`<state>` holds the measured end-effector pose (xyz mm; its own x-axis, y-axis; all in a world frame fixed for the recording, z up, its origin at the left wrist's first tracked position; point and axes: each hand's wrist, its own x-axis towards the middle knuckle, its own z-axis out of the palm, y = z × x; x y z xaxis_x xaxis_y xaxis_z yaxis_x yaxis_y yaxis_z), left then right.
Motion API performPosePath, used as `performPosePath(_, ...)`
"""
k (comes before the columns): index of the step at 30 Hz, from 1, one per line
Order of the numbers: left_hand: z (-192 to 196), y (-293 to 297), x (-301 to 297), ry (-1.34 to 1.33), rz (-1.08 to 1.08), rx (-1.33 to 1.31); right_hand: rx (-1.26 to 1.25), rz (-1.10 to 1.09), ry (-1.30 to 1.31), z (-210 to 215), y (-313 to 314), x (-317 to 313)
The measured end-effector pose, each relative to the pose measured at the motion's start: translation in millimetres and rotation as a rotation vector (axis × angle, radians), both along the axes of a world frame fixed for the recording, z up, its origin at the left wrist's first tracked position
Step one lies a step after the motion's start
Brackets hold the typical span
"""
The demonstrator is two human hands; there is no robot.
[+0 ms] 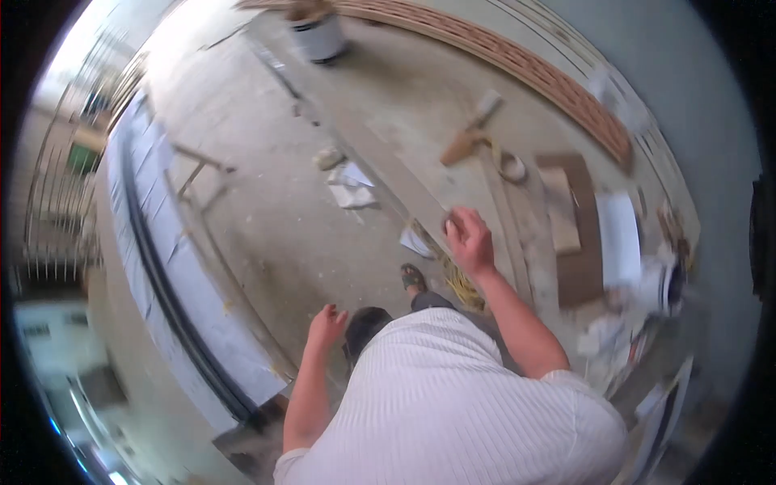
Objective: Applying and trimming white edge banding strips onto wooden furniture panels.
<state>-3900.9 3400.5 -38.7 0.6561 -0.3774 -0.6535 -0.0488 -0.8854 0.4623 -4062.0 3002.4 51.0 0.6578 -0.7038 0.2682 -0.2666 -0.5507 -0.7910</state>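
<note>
White ribbed shirt (469, 396) fills bottom of frame, hides most of the legs; one sandalled foot (413, 277) shows. Right hand (471, 238) over near end of long narrow board (388, 166) running up-left; fingers curled, dark spot at tips, can't tell if held. Left hand (326, 327) over floor, well apart from board, fingers loosely bent; can't tell if empty. White bucket (317, 39) blurred, markings unreadable.
</note>
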Motion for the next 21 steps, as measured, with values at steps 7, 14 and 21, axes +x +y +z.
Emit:
performPosePath(7,54.3,-56.0,146.4,-0.089,0.299,-0.145,-0.176,0.392,0.009,6.6,-0.9,246.8)
performPosePath(14,79.8,-49.6,372.9,-0.289,0.365,-0.27,-0.049,0.47,0.186,-52.0,-4.3,469.0)
performPosePath(21,106.4,-51.9,612.5,-0.383,0.427,-0.309,0.096,0.417,0.335,-94.4,-39.1,674.2)
